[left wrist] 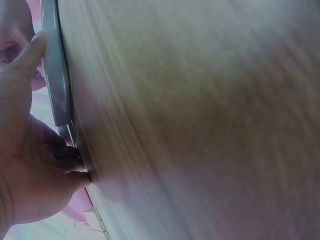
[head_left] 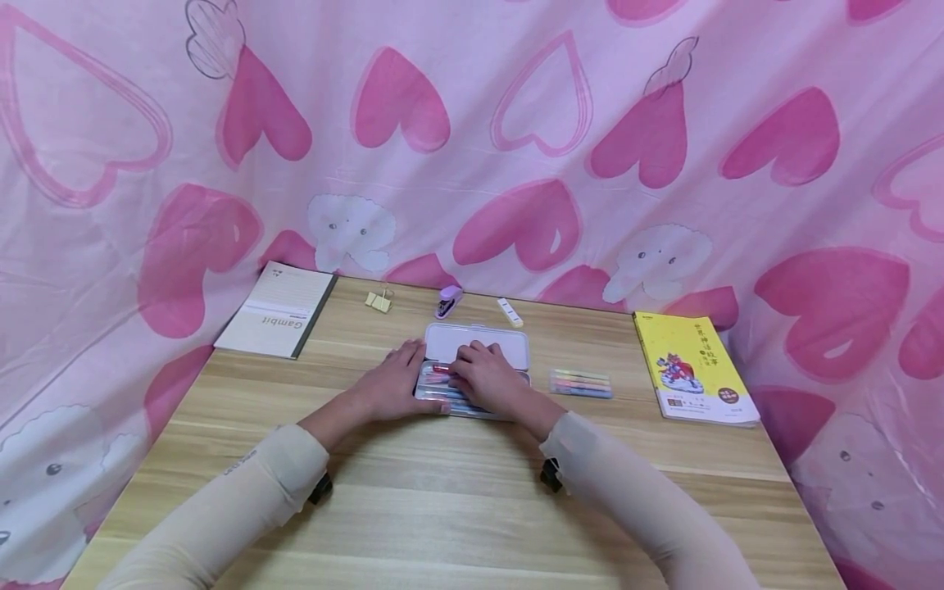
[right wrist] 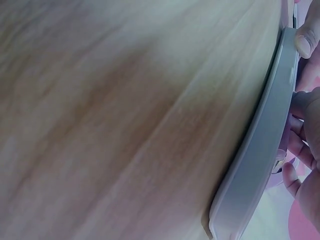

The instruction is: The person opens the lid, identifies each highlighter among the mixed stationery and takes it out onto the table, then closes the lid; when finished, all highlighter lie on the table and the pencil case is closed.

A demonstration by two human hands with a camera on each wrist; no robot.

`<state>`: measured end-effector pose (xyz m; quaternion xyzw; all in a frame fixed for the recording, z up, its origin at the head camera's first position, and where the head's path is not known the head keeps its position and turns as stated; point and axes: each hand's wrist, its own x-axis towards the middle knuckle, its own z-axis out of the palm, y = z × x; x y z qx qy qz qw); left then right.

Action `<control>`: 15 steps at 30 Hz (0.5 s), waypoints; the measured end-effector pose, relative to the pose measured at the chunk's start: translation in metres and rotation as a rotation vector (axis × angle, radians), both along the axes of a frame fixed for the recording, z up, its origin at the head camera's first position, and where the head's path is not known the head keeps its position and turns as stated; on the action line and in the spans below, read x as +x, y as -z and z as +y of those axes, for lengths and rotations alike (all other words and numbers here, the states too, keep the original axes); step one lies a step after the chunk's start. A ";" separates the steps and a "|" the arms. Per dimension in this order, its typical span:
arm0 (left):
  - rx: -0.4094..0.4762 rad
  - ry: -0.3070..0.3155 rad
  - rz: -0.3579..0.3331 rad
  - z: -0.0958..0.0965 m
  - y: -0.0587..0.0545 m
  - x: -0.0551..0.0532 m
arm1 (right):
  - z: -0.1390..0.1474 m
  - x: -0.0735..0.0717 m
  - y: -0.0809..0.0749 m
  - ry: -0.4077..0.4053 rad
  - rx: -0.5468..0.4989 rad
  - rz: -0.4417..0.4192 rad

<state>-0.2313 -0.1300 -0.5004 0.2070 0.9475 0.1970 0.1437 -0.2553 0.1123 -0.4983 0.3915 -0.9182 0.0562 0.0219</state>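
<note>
A grey-white pencil case lies with its lid raised at the back, and several pens and pencils lie inside it. My left hand holds the case's left end, thumb on the front rim and fingers along the side; the left wrist view shows fingertips down at the table. Over the case, my right hand has its fingers curled and pinches a red pen, partly hidden by the hand. In the right wrist view the case's front wall runs below the fingers.
Behind the case stand a yellow binder clip, a purple stapler and a small white block. A clear pack of coloured pens lies right of it. A notebook lies far left, a yellow book far right.
</note>
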 end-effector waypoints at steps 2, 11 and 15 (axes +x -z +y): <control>-0.005 0.002 0.007 0.000 0.000 0.000 | 0.000 0.000 0.000 -0.004 -0.002 0.009; 0.003 0.001 0.003 0.001 -0.001 0.002 | 0.004 0.004 0.001 -0.015 -0.004 0.077; 0.003 -0.002 0.005 0.001 -0.001 0.002 | 0.010 0.006 0.002 -0.031 -0.012 0.154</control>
